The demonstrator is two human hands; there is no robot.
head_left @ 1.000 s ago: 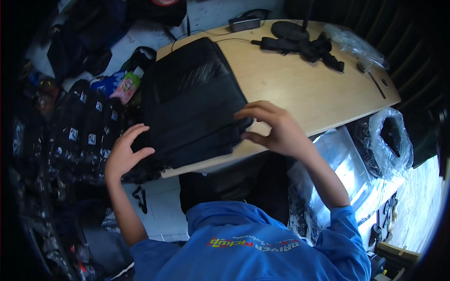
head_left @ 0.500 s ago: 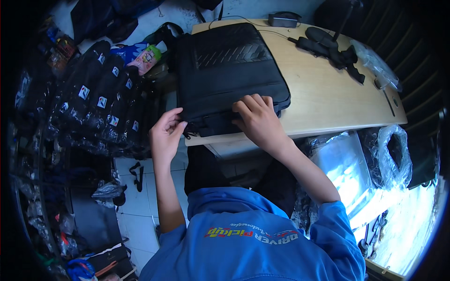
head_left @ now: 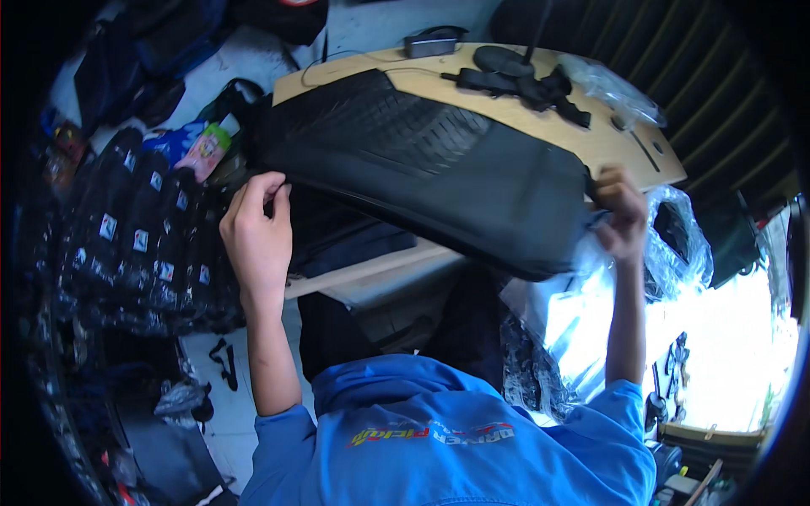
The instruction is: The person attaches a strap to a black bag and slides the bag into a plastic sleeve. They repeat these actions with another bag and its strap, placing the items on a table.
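Note:
A large black bag with a glossy ribbed panel hangs slanted between my hands, its right end lower and out past the table's front edge. My left hand pinches its left edge between thumb and fingers. Closed in a fist at the right end of the bag is my right hand, somewhat smeared by motion. Underneath, dark fabric lies on the table near its front edge; I cannot tell whether it belongs to the same bag.
On the wooden table lie black straps, clear plastic and a small dark box. To the left are stacked plastic-wrapped black bundles and a pink-and-green packet. Crumpled clear plastic hangs at right.
The bag has been lifted at its right side and swung rightward and toward me. My right hand has moved right with it; the left hand has closed on its left edge.

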